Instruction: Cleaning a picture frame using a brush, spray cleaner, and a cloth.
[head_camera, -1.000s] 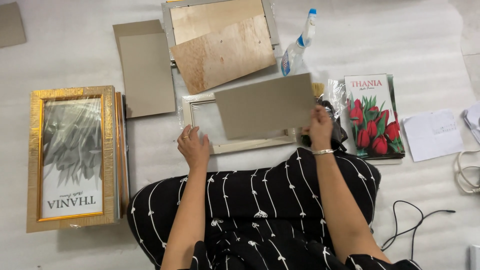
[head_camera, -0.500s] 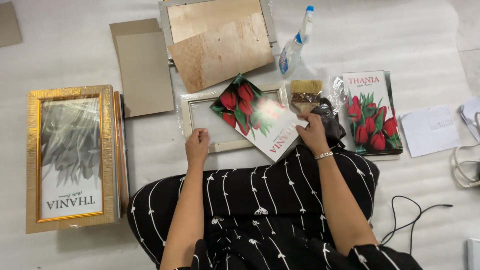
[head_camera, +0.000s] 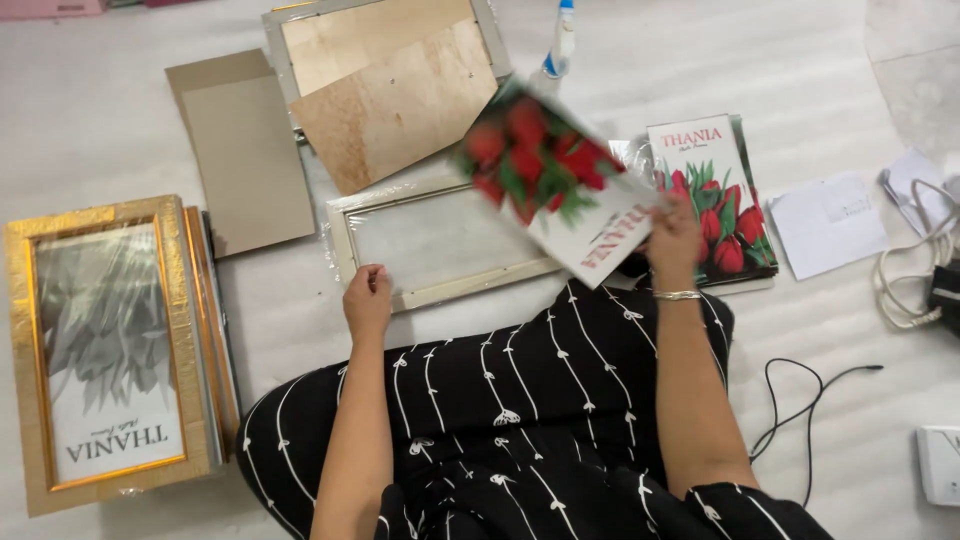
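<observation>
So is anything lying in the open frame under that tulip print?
Nothing visible. The right hand holds the tulip print above the frame, whose opening looks bare; the left hand rests at its lower left corner.

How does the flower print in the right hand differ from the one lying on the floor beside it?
The held print is lifted, tilted and blurred in the right hand; the floor print lies flat and sharp. The held print's white strip points toward the person, the floor print's away. Both show red flowers on a dark ground.
</observation>
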